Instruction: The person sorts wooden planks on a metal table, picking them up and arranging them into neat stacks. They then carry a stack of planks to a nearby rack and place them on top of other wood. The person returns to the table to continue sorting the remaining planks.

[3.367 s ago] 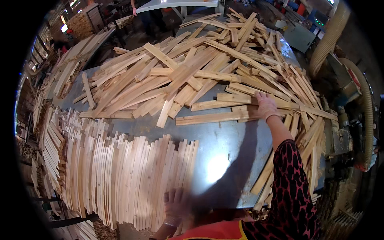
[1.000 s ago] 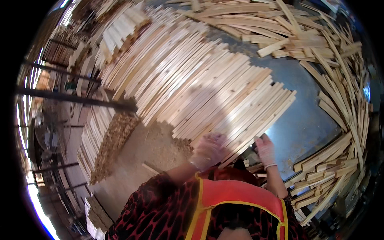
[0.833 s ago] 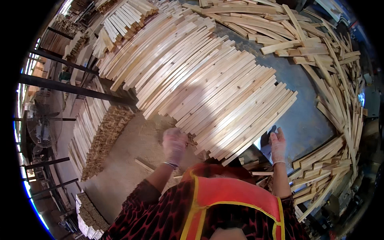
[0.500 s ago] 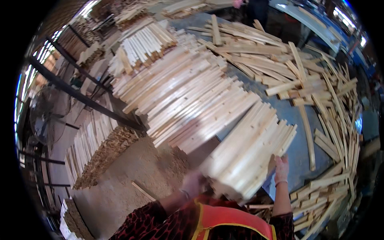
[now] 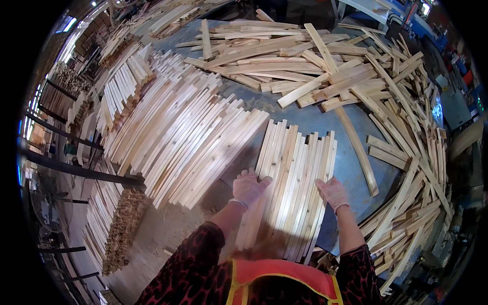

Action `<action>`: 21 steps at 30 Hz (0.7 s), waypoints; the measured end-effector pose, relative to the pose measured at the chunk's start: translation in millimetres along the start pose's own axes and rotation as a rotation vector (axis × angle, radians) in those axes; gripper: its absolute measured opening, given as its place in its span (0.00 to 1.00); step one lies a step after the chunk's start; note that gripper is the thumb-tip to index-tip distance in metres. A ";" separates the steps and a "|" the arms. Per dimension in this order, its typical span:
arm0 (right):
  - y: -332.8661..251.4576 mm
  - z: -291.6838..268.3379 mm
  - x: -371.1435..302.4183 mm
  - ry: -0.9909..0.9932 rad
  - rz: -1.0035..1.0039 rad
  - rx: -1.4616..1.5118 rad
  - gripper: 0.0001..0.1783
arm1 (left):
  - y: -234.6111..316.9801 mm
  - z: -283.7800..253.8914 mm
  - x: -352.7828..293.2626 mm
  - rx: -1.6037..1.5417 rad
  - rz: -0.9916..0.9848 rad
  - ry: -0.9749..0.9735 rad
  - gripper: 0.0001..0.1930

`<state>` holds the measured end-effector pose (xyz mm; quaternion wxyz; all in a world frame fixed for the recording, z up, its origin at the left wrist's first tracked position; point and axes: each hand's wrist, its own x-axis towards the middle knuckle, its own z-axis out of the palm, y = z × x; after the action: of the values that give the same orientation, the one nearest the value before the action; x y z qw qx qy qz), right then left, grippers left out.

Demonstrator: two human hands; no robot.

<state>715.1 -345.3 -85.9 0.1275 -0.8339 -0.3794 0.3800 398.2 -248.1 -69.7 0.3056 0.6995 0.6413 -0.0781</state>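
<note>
A row of pale wooden strips (image 5: pixel 290 178) lies side by side on the grey-blue table in front of me, its far ends uneven. My left hand (image 5: pixel 249 188), in a light knitted glove, grips the row's left edge with the thumb over the top. On the opposite edge my right hand (image 5: pixel 333 193), gloved alike, holds the outermost strips, thumb on top and fingers partly hidden. Left of this row, across a gap, a longer layer of wooden strips (image 5: pixel 193 137) lies packed together.
A loose heap of wooden strips (image 5: pixel 284 66) covers the table's far side and curves down the right. One long strip (image 5: pixel 356 147) lies apart on the tabletop (image 5: pixel 300 117). At lower left stands a stack of strips (image 5: pixel 122 229) beside a dark metal bar (image 5: pixel 76 168) and a fan (image 5: pixel 48 203).
The row of strips was tilted and blurred between my hands; now it lies straighter on the table. My left hand has moved up along its left edge. The view has turned rightward.
</note>
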 end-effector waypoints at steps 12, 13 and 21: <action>-72.7 -93.1 -82.7 0.483 -0.426 0.560 0.30 | 54.7 -109.6 -26.0 -1.194 0.638 0.000 0.53; -93.5 -114.3 -107.9 0.519 -0.532 0.606 0.31 | 69.1 -145.6 -46.6 -1.347 0.778 -0.026 0.55; -116.9 -95.1 -195.2 0.666 -0.687 0.752 0.31 | 26.5 -163.5 -49.7 -1.300 0.981 -0.216 0.50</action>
<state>639.3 -401.0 142.1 0.6405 -0.6356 -0.4064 0.1435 368.8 -203.8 94.9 0.7091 0.5724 0.1470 0.3846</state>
